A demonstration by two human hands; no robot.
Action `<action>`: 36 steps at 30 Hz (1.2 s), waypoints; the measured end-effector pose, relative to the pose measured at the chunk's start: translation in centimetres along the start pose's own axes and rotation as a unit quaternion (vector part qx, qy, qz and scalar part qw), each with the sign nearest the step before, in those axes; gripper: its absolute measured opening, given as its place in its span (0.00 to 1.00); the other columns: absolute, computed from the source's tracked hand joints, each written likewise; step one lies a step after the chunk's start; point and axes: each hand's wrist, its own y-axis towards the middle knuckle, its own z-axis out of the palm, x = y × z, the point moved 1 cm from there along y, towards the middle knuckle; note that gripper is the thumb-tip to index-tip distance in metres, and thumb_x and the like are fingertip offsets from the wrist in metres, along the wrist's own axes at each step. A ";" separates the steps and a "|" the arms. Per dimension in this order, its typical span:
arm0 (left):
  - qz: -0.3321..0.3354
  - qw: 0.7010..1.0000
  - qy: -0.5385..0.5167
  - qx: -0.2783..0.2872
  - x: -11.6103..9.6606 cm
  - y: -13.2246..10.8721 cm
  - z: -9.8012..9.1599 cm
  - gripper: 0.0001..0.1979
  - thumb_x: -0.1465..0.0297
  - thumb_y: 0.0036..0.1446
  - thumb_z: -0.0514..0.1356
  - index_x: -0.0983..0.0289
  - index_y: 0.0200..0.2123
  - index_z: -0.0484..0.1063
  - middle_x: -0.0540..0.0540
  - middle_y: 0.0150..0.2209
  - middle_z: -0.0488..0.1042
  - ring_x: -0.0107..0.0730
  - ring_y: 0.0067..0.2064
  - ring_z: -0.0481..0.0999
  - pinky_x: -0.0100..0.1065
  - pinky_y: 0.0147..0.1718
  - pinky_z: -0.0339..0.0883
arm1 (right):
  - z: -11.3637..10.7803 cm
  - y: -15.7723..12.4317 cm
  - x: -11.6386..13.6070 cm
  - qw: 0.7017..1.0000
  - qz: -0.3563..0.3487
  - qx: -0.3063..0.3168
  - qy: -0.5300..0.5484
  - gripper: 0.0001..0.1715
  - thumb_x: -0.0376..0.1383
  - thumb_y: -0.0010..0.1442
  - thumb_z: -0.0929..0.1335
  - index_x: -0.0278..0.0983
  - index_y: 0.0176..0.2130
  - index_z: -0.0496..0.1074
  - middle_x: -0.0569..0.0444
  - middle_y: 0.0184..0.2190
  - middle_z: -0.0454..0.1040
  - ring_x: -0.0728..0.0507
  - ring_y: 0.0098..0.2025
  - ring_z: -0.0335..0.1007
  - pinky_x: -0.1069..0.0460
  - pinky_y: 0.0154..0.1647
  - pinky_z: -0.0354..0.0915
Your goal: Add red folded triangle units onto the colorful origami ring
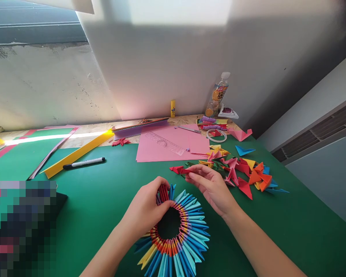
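Note:
A ring of interlocked folded paper pieces (pixel 190 223), with blue and light-blue outer points and pink, orange and red inner rows, rests on the green tabletop. My left hand (pixel 147 207) grips its upper left side, thumb at the inner edge and fingers around the outside, hiding part of it. Up and to the right, my right hand (pixel 212 186) pinches a small red folded paper piece (pixel 187 171) between thumb and fingertips, apart from the ring. Loose folded paper pieces (pixel 243 186) in red, pink, orange, yellow and blue lie in a heap right beside that hand.
Behind are pink paper sheets (pixel 173 154) with a clear ruler (pixel 165 143), a white tape roll (pixel 216 135), a glue stick (pixel 173 109) and a bottle (pixel 217 96). Leftward lie a marker (pixel 84 163) and a yellow paper strip (pixel 80 153). A blurred-out object (pixel 20 231) fills the lower left.

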 end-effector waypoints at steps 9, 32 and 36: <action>-0.008 1.000 0.003 0.006 -0.2 0.0 0.0 0.09 0.72 0.50 0.59 0.60 0.36 0.65 0.49 0.33 0.72 0.33 0.35 0.70 0.33 0.33 0.63 | 0.1 -0.1 0.0 1.000 -0.018 -0.006 -0.021 0.14 0.37 0.42 0.75 0.38 0.32 0.75 0.54 0.34 0.76 0.46 0.38 0.71 0.50 0.43 0.67; -0.024 0.999 -0.004 0.023 -0.1 0.1 0.1 0.09 0.71 0.50 0.60 0.60 0.36 0.64 0.47 0.33 0.71 0.32 0.35 0.68 0.33 0.34 0.60 | 0.1 0.0 0.0 0.999 -0.029 -0.002 -0.021 0.10 0.38 0.44 0.75 0.37 0.28 0.75 0.53 0.32 0.75 0.46 0.38 0.70 0.51 0.43 0.67; -0.024 0.999 -0.002 0.024 -0.1 0.0 0.1 0.09 0.71 0.50 0.60 0.60 0.36 0.64 0.47 0.33 0.70 0.32 0.35 0.68 0.33 0.34 0.60 | 0.1 0.0 0.0 0.999 -0.023 0.002 -0.035 0.12 0.37 0.43 0.75 0.37 0.30 0.75 0.52 0.33 0.76 0.44 0.40 0.71 0.49 0.44 0.66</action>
